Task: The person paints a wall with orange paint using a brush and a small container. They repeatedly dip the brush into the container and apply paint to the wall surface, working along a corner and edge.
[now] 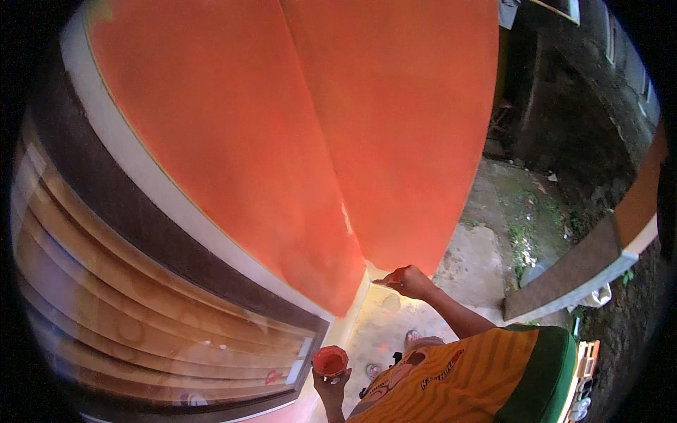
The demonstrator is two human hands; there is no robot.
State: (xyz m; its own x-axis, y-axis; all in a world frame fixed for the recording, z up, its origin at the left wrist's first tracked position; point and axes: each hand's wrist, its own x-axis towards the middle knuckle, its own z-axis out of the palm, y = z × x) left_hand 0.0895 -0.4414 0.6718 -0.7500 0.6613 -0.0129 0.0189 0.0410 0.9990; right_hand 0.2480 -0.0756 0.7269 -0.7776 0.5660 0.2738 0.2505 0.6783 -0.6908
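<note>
A tub of red-orange paint [330,362] is in my left hand [331,388], its open top facing up. My right hand [406,282] is at the lower part of the orange-painted wall [402,158], close to the inner corner. Its fingers are closed around a small tool, which is mostly hidden; its kind cannot be told. Below the orange paint runs a pale yellow, unpainted-looking strip [362,296]. A small pale patch [346,219] shows in the corner line above it.
On the left stands a dark-framed glass window [174,317] with curtains behind it and a white border. My sandalled feet [412,338] are on a pale, paint-spotted floor [391,338]. A low wall [571,264] and rough ground [529,211] lie at the right.
</note>
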